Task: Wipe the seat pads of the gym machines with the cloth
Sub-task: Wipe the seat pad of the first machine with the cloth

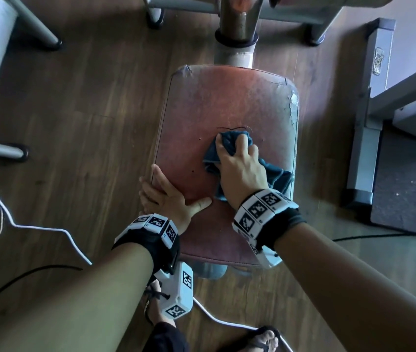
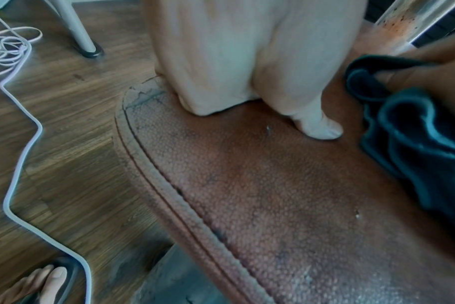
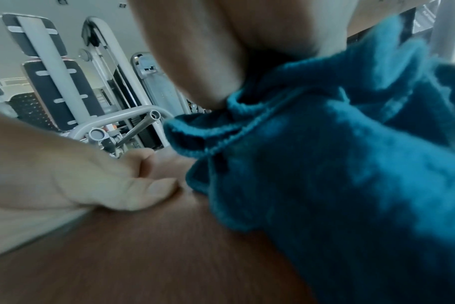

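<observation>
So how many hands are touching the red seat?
2. The left hand rests on the seat pad at its left edge; the right hand presses the blue cloth mid-pad.

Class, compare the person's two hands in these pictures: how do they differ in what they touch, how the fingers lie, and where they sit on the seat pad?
The right hand grips the blue cloth with curled fingers; the left hand holds no cloth, its thumb lying straight on the seat pad. The right hand sits mid-pad; the left hand rests at the pad's left edge, fingers over the side. Both wear marker wristbands and bear on the same pad.
</observation>
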